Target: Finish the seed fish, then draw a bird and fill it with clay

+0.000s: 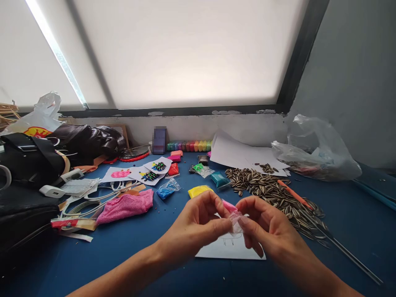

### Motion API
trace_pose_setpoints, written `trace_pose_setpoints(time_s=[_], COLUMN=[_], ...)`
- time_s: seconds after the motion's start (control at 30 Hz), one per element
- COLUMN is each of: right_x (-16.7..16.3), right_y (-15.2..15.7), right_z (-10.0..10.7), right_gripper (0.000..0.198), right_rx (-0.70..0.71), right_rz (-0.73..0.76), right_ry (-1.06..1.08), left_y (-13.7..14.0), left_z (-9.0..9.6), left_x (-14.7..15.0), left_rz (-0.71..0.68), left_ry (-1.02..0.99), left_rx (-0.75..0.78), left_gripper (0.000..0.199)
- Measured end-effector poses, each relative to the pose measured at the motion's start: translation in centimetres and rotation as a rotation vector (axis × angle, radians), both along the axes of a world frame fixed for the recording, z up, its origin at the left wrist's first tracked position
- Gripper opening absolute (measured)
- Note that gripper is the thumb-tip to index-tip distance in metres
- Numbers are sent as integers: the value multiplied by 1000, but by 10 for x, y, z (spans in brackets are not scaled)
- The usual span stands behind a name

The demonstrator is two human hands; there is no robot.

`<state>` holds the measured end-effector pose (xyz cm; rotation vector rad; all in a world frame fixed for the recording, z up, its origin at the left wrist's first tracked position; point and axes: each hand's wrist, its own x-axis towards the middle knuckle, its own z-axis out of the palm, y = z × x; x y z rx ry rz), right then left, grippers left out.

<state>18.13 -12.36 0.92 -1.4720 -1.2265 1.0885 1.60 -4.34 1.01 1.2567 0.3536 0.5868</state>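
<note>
Pink packet pinched between both hands above a drawn sheet

Pink packet [229, 206] was up in front of the person, off the table, its clear plastic end bunched between the fingertips. Left hand [195, 225]: fingers curled, thumb and forefinger nearly together, pinching the packet from its side. Right hand [271, 227]: thumb and forefinger closed on the crumpled plastic, other fingers loosely bent. Exact finger contact partly hidden.

Step in hand, as judged: working at the packet's plastic with both hands. The next move seemed to call for one steady pinch on the pink part and a light pull or twist on the plastic, with care not to squash what looked soft.

Directly below lay a white sheet [216, 250] with pencil lines, partly covered by the hands. Just beyond the left hand, a yellow packet [199, 190]; behind that, a teal packet [219, 180]. Striped seeds [247, 179] were heaped to the right, an orange stick [292, 192] lying on them. Left side: blue packet [166, 190], then a pink cloth [128, 207]. All on a blue table [123, 241].
</note>
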Motion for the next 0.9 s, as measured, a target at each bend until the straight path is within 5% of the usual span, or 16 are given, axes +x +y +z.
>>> trace_pose_setpoints(time_s=[0.57, 0.9], right_x=[-5, 1], right_y=[4, 3], right_z=[-4, -5], right_gripper=[25, 29], right_rx=[-26, -66], right_rz=[53, 177], right_ry=[466, 354], left_y=[-1, 7], left_z=[2, -1], left_x=[-2, 0], left_rz=[159, 79], left_ry=[208, 98], left_rx=[198, 110], left_gripper=[34, 28])
